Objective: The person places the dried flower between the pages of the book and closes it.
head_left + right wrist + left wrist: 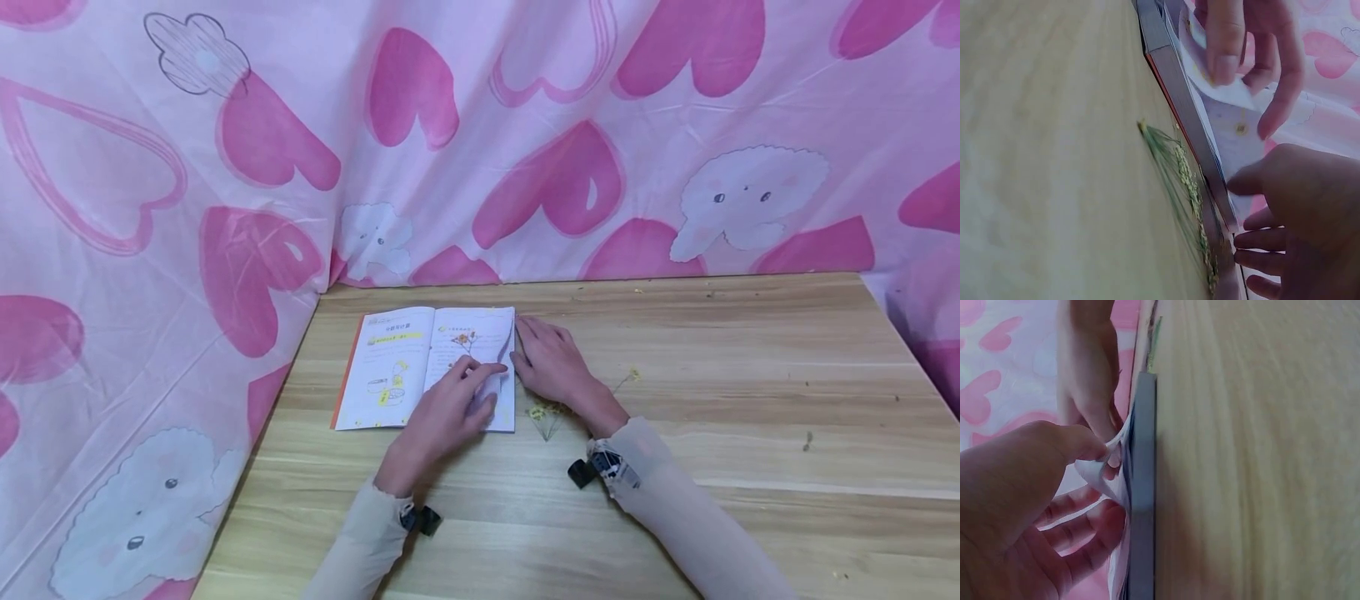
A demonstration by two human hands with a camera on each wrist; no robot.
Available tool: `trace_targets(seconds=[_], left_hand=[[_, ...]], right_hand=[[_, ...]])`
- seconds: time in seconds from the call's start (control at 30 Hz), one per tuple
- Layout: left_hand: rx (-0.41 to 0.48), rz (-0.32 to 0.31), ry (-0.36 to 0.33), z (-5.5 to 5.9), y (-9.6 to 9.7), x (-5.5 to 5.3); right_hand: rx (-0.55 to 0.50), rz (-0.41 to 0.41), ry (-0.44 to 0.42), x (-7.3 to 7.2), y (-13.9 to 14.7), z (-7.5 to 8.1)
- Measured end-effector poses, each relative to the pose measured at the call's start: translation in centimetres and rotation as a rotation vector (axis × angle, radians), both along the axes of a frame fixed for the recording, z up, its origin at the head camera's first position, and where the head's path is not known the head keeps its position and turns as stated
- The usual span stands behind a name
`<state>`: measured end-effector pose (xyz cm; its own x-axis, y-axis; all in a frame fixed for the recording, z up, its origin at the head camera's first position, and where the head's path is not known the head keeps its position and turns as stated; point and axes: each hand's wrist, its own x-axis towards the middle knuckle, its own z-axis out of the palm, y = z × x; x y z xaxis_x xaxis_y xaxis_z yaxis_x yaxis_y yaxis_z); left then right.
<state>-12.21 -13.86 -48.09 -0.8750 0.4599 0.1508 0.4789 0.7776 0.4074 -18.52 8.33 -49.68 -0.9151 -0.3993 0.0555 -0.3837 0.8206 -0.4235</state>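
Note:
An open book (390, 358) with an orange cover edge lies on the wooden table. Its right-hand page (491, 346) curls up along the outer side, and an orange flower (464, 339) shows on it. My left hand (450, 408) reaches over that page and pinches its edge, thumb on one side, as the left wrist view shows. My right hand (553, 360) rests along the book's right edge, fingers extended and thumb tip at the pages (1235, 147). Under the right wrist, a small bunch of yellow flowers with green stems (1169, 162) lies beside the book.
Another small yellow flower (634, 375) lies right of the right wrist. Dried plant bits (807, 442) are scattered over the table (750, 375). A pink heart-patterned cloth (420, 200) hangs behind and to the left of it.

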Motion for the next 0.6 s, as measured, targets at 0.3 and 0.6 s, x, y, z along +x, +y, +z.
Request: trace_targets(seconds=[0.3,0.6], left_hand=[[0.208,0.030,0.067,2.0,-0.4,-0.6],[0.318,0.051,0.041,4.6,-1.4,-0.5]], right_hand=[[-0.011,-0.005,-0.009,0.1,0.0,0.1],[0.015,0.037,-0.021,0.1,0.0,0.0]])
